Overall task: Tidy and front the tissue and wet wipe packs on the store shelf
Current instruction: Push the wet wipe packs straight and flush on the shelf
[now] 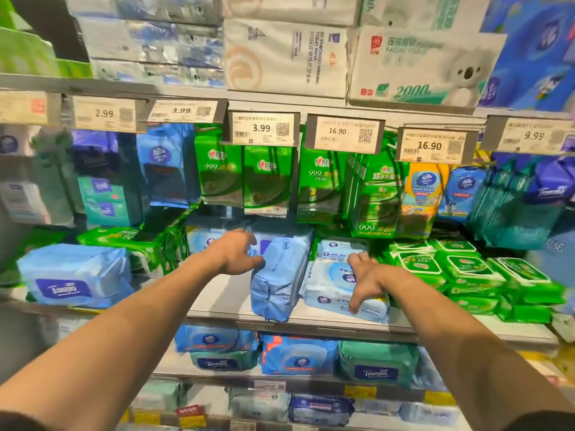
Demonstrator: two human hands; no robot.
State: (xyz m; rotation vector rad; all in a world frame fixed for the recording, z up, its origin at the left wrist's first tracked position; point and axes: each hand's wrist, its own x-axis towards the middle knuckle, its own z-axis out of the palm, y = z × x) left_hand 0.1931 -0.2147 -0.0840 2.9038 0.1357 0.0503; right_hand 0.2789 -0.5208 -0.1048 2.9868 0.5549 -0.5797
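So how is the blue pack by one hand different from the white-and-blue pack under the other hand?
The blue pack stands on its side, tilted; the white-and-blue pack lies flat. The blue pack is plain blue; the other has a round blue label. The left hand is beside the first; the right hand rests on the second. Both sit on the same shelf.

Bright, even light; blurred, warped edges

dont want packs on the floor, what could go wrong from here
The blue Tempo pack stands on edge at the shelf lip; a nudge from the left hand could tip it off. The right hand pressing the white wipe pack could slide it off the front.
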